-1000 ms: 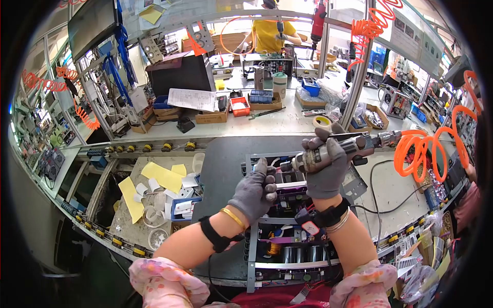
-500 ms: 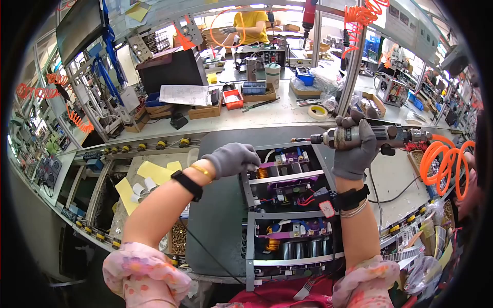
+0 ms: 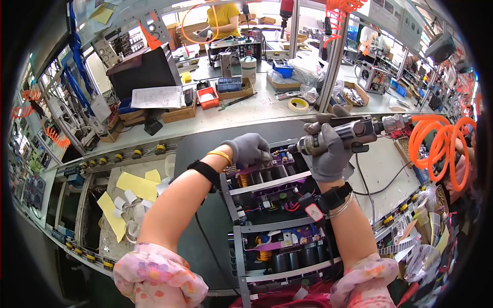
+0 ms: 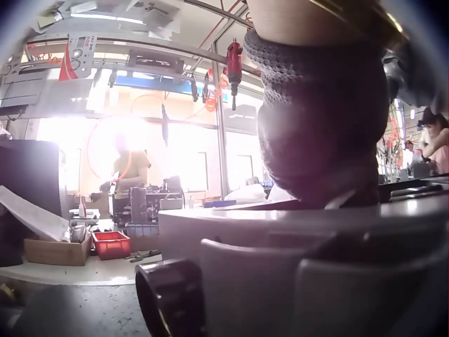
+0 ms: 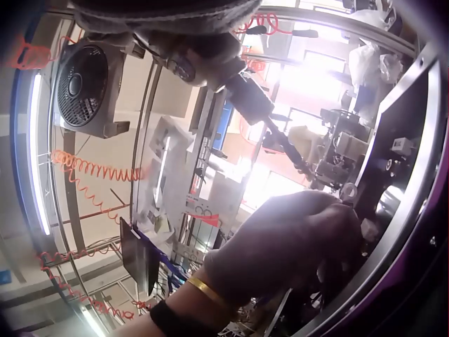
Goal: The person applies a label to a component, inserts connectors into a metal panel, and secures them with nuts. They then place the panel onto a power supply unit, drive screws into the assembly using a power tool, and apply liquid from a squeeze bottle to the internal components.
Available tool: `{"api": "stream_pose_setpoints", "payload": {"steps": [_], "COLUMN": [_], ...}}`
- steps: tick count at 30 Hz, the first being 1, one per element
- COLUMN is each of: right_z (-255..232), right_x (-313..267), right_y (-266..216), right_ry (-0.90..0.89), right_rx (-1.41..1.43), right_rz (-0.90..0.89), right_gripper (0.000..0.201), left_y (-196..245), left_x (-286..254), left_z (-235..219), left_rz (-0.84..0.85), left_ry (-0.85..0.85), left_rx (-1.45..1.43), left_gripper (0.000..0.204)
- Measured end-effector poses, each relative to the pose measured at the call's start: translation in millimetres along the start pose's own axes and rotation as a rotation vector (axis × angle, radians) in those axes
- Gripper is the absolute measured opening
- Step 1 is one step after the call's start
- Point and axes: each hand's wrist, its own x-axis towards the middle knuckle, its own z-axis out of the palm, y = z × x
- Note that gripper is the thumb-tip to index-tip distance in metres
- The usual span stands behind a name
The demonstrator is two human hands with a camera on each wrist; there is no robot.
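My gloved right hand (image 3: 328,151) grips an air screwdriver (image 3: 357,132) around its body, with the bit pointing left over the far end of an open metal chassis (image 3: 272,184). My gloved left hand (image 3: 250,149) reaches into that chassis from the left, fingers bent down at the purple circuit boards close to the bit (image 5: 284,144). I cannot tell whether the fingertips pinch something small. In the right wrist view the left hand (image 5: 287,239) lies just below the bit's tip. Nearer me sits a second open chassis (image 3: 287,272) with a copper coil (image 3: 264,254) and black capacitors.
An orange coiled air hose (image 3: 436,141) runs right from the screwdriver. Yellow sheets (image 3: 136,186) and white scraps lie left of the black mat (image 3: 195,262). Behind, the bench holds a red bin (image 3: 207,97) and a tape roll (image 3: 298,104). Another person (image 3: 223,20) works opposite.
The screwdriver swung right, away from the left hand, then came back left over the chassis. My left hand drew back leftward, then reached into the far chassis. The head view shifted.
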Motion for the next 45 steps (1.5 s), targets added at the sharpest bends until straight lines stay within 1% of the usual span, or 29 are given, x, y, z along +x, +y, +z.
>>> {"api": "stream_pose_setpoints", "payload": {"steps": [7, 10, 11, 14, 15, 16, 18, 21, 24, 25, 28, 31, 34, 36, 38, 39, 42, 43, 45], "right_z": [2.3, 11.0, 15.7, 15.7, 21.7, 27.5, 29.7, 36.4, 33.8, 35.9, 37.8, 38.2, 40.6, 34.1, 30.9, 31.0, 30.9, 31.4, 31.7], "right_x": [-2.9, -8.7, -11.0, -11.1, -10.2, -10.9, -2.3, -0.5, 5.5, 5.4, 13.2, 25.7, 33.6, 38.4, 40.1, 41.0, 38.3, 38.8, 38.5], "right_y": [5.6, 0.6, -4.1, 8.2, 5.2, 3.7, 8.6, 11.9, 27.0, 26.7, 27.1, 42.7, 47.8, 57.3, 61.1, 60.6, 57.4, 57.1, 57.6], "right_ry": [-0.048, -0.127, -0.189, -0.484, -0.565, -0.56, -0.654, -0.538, -0.445, -0.405, -0.401, -0.357, -0.217, -0.18, -0.156, -0.178, -0.217, -0.221, -0.224], "right_rx": [-0.041, -0.148, -0.1, -0.301, -0.295, -0.394, -0.404, -0.384, -0.41, -0.366, -0.4, -0.491, -0.53, -0.55, -0.541, -0.525, -0.511, -0.534, -0.543], "right_rz": [0.023, 0.011, 0.071, 0.034, 0.023, 0.063, -0.042, 0.193, 0.218, 0.255, 0.31, 0.238, 0.263, 0.228, 0.222, 0.236, 0.268, 0.262, 0.262], "right_gripper": [0.047, 0.047, 0.049, 0.051, 0.052, 0.049, 0.047, 0.046, 0.044, 0.043, 0.04, 0.04, 0.037, 0.036, 0.035, 0.034, 0.032, 0.031, 0.031], "left_y": [-9.8, -9.5, -9.4, -10.6, -10.1, -7.3, -9.3, -12.8, -11.8, -12.3, -9.2, -6.5, -3.5, 3.0, 6.4, 5.5, -5.9, -3.5, -7.5], "left_x": [4.8, 4.5, 4.5, 4.7, 4.2, 3.7, 6.2, 6.9, 6.6, 6.1, 6.4, 4.1, 0.4, -5.8, -12.3, -14.0, -16.3, -19.2, -5.4], "left_z": [-3.7, -4.0, -5.0, -3.9, -4.3, -4.6, -5.1, -2.8, 0.9, 1.3, 1.9, 3.6, 4.8, 6.8, 8.3, 8.2, 8.9, 6.3, 11.7], "left_rz": [0.07, 0.066, 0.058, 0.044, 0.043, 0.04, 0.117, 0.115, 0.125, 0.116, 0.096, 0.098, 0.111, 0.087, 0.135, 0.157, 0.351, 0.345, 0.228], "left_ry": [-0.066, -0.078, -0.083, -0.076, -0.065, -0.035, -0.061, -0.035, 0.002, 0.004, 0.021, 0.07, 0.12, 0.137, 0.238, 0.289, 0.595, 0.501, 0.346], "left_rx": [-0.078, -0.095, -0.11, -0.154, -0.164, -0.093, 0.064, -0.024, 0.033, 0.032, 0.071, 0.179, 0.246, 0.276, 0.315, 0.334, 0.612, 0.659, 0.82], "left_gripper": [0.022, 0.023, 0.024, 0.023, 0.023, 0.024, 0.026, 0.027, 0.023, 0.023, 0.025, 0.026, 0.027, 0.031, 0.038, 0.041, 0.047, 0.035, 0.028]}}
